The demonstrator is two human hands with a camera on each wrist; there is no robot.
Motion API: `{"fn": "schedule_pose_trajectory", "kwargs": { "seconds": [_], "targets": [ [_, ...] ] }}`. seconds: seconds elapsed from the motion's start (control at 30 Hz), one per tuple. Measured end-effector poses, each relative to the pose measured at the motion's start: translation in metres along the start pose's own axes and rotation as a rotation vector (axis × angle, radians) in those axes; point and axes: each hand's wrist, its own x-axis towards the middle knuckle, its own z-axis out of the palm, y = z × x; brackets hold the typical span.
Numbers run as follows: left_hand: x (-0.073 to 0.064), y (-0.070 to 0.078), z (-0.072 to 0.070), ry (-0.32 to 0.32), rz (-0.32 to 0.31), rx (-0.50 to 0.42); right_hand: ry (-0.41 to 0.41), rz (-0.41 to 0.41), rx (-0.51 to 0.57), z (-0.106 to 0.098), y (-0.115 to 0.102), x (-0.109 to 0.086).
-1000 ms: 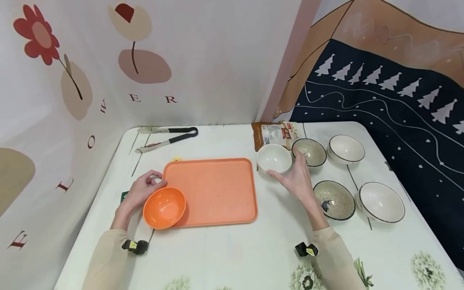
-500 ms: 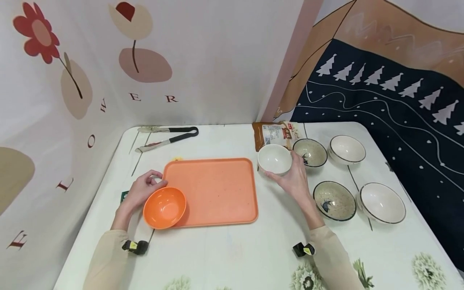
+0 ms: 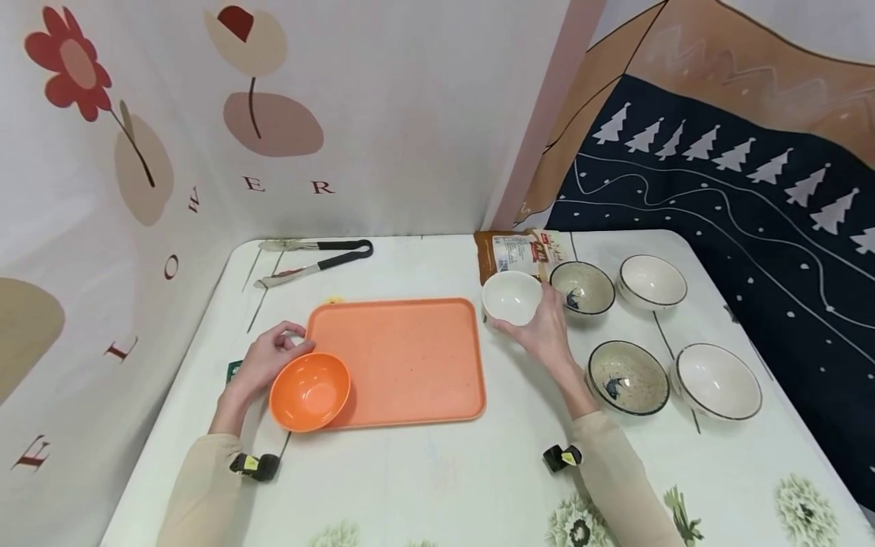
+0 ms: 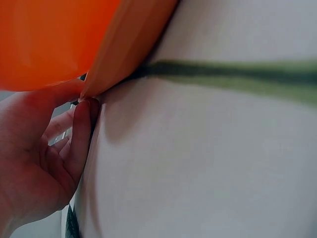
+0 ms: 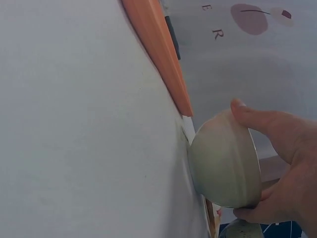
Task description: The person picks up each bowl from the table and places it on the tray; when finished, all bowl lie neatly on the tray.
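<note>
In the head view, my right hand (image 3: 540, 328) holds a small white bowl (image 3: 513, 298) right of the tray, thumb on its near side and fingers on its right rim. The right wrist view shows that bowl (image 5: 223, 161) from the side, spanned between thumb and fingers. My left hand (image 3: 270, 355) is at the left edge of an orange rectangular tray (image 3: 417, 361). In the left wrist view, its thumb and fingertips pinch the tray's rim (image 4: 114, 64). An orange bowl (image 3: 311, 393) overlaps the tray's lower left corner, close beside the left hand.
Two speckled grey bowls (image 3: 582, 288) (image 3: 629, 377) and two white dark-rimmed bowls (image 3: 652, 281) (image 3: 718, 381) stand at the right. A brown food packet (image 3: 509, 251) lies behind the held bowl. Black-handled tongs (image 3: 321, 262) lie at the back left. Curtains (image 3: 383, 121) rise behind the table.
My right hand's fingers have come in from the grey bowl's side onto the white bowl's rim. The white bowl has shifted slightly left. The left hand stays in place.
</note>
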Motion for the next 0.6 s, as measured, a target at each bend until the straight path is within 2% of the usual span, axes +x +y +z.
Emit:
{"fn": "schedule_pose_trajectory", "kwargs": {
  "seconds": [0.27,0.6],
  "targets": [
    [-0.0003,0.0004,-0.0006,-0.005,-0.005,-0.014,-0.063,0.049,-0.009,0.0009,-0.0034,0.0064],
    [-0.0010,0.0002,-0.0004,-0.001,-0.009,-0.018,0.003,0.084,0.022,0.0059,-0.0032,0.0066]
  ]
}}
